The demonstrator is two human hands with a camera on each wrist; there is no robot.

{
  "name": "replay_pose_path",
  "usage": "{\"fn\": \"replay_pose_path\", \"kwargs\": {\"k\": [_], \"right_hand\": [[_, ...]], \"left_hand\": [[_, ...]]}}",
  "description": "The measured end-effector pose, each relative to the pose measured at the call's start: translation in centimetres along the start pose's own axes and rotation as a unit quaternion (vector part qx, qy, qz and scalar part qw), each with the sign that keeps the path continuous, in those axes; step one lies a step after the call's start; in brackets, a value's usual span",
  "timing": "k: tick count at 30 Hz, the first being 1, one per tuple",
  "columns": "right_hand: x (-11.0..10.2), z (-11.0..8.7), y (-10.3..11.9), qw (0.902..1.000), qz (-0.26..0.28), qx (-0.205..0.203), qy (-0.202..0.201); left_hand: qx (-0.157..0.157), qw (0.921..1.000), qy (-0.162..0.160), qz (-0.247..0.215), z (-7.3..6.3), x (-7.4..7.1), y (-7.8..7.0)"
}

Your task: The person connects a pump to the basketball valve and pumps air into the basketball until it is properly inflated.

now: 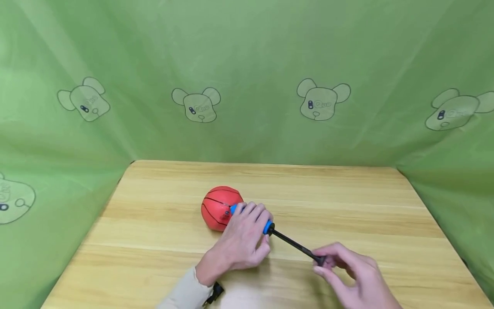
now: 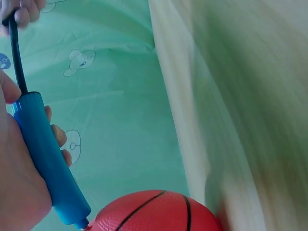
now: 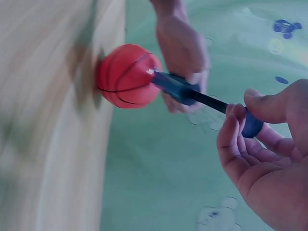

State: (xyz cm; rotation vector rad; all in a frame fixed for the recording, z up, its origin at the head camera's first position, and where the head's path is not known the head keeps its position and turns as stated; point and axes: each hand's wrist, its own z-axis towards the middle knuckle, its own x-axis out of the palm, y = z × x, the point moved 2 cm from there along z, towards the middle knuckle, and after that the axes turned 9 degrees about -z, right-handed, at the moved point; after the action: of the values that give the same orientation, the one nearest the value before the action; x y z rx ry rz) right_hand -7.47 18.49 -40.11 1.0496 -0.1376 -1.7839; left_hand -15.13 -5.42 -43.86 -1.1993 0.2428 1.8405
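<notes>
A small red basketball (image 1: 218,210) with black lines rests on the wooden table. My left hand (image 1: 247,240) grips the blue barrel of a hand pump (image 2: 50,156), whose tip meets the ball's side. Out of the barrel's other end extends a long black rod (image 1: 291,243). At its far end my right hand (image 1: 356,272) pinches the black knob (image 3: 251,124) between thumb and fingers. In the right wrist view the ball (image 3: 127,77), pump and left hand (image 3: 183,50) line up beyond the right hand.
The wooden table (image 1: 154,184) reaches back to a green curtain (image 1: 254,43) printed with bear heads, which also hangs at both sides. A black strap piece (image 1: 217,292) shows by the left sleeve (image 1: 185,292).
</notes>
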Motion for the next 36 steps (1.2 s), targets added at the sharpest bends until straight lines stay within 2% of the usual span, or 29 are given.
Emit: {"fn": "replay_pose_path", "kwargs": {"k": [2, 5, 10, 14, 18, 23, 30, 33, 36], "right_hand": [[-0.7, -0.4, 0.5, 0.9999, -0.005, 0.008, -0.01], [-0.3, -0.1, 0.5, 0.9998, -0.009, -0.009, -0.017], [2.2, 1.8, -0.3, 0.9982, -0.01, -0.056, -0.02], [4.2, 2.8, -0.6, 0.9976, -0.021, -0.066, -0.009], [5.0, 3.0, -0.9, 0.9979, -0.028, -0.058, 0.004], [3.4, 2.0, -0.8, 0.9984, -0.023, -0.051, 0.0], [-0.7, 0.0, 1.3, 0.9996, -0.022, 0.009, -0.018], [-1.0, -0.1, 1.6, 0.9993, -0.027, 0.005, -0.026], [-0.1, 0.6, 1.0, 0.9994, -0.024, -0.017, -0.021]], "left_hand": [[0.0, 1.0, -0.003, -0.005, 0.1, -0.1, -0.1], [0.0, 0.9999, -0.004, -0.012, 0.2, -0.2, -0.4], [0.012, 0.9998, -0.011, -0.006, 0.2, 0.2, -1.0], [0.017, 0.9998, -0.011, -0.002, -0.1, 0.5, -1.2], [0.018, 0.9998, 0.001, 0.002, -0.1, 0.7, -1.2], [0.02, 0.9997, 0.012, -0.001, 0.0, 0.8, -1.0], [0.004, 0.9999, -0.01, -0.012, 0.1, -0.2, -0.4], [0.005, 0.9998, -0.012, -0.016, 0.2, -0.3, -0.5], [0.008, 0.9998, -0.011, -0.015, 0.2, -0.2, -0.9]]}}
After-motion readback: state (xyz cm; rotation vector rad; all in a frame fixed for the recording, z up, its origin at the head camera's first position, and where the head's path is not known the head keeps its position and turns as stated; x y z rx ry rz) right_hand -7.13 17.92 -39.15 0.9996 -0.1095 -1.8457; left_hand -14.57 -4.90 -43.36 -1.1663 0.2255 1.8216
